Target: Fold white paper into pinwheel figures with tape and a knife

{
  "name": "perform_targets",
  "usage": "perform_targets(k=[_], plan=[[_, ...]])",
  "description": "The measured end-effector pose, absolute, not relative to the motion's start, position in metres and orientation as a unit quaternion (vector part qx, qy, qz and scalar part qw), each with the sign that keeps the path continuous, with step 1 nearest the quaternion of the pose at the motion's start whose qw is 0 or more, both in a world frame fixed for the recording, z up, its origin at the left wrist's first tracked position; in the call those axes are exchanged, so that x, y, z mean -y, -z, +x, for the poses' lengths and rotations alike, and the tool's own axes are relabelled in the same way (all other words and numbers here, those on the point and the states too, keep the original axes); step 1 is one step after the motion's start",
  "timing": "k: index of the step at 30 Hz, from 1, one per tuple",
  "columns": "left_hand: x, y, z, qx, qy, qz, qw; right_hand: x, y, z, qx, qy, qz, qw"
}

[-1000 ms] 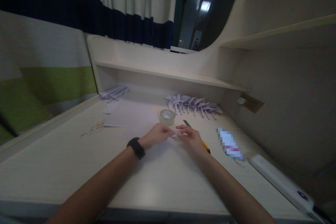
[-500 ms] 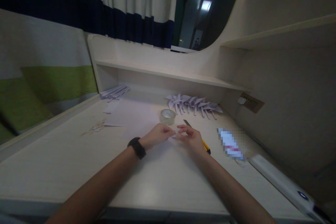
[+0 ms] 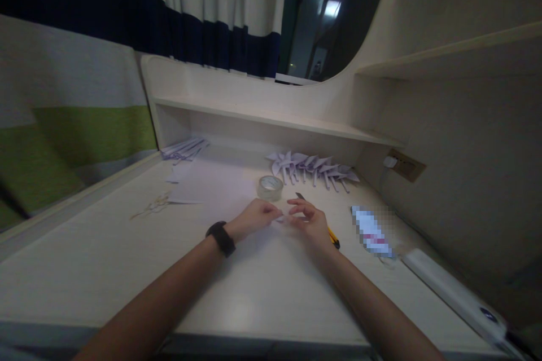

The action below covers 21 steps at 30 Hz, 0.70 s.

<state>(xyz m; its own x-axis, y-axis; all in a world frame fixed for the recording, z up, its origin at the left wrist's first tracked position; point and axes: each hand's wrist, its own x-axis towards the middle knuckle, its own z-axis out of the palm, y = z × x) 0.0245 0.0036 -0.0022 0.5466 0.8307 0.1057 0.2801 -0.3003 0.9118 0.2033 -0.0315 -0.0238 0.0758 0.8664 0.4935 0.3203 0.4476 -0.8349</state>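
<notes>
My left hand (image 3: 257, 215), with a black watch on its wrist, pinches a small piece of white paper (image 3: 279, 218) just above the desk. At the paper's right edge is my right hand (image 3: 311, 224); its lower fingertips are closed at the paper, and its upper fingers are raised and curved. The small paper is mostly hidden by fingers. Just beyond my hands stands a roll of clear tape (image 3: 270, 188). A yellow-and-black utility knife (image 3: 333, 238) lies partly behind my right hand, its blade showing past the fingers.
Several paper pinwheels (image 3: 315, 168) lie at the back right. Paper sticks (image 3: 185, 149) are piled at the back left, near white sheets (image 3: 220, 183) and thin tan pieces (image 3: 154, 205). A phone (image 3: 372, 231) and a long white lamp-like bar (image 3: 453, 293) lie at the right.
My right hand's upper fingers have lifted and spread slightly, leaving a wider gap above the thumb. The left hand and the paper look almost still.
</notes>
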Motion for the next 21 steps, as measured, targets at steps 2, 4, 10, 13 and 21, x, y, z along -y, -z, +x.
perform_targets(k=[2,4,10,13,21], plan=[[-0.003,0.002,0.025,-0.371,-0.299,0.747,0.463,0.031,0.024,0.203,0.635,-0.243,-0.473,0.56],[-0.002,0.002,0.025,-0.37,-0.298,0.748,0.464,0.031,0.025,0.202,0.63,-0.247,-0.483,0.556],[0.001,-0.003,0.024,-0.357,-0.3,0.76,0.453,0.029,0.029,0.198,0.631,-0.22,-0.495,0.556],[0.001,-0.003,0.025,-0.354,-0.3,0.765,0.447,0.029,0.028,0.197,0.633,-0.211,-0.498,0.554],[0.002,-0.004,0.025,-0.351,-0.302,0.767,0.444,0.027,0.036,0.199,0.604,-0.275,-0.526,0.532]])
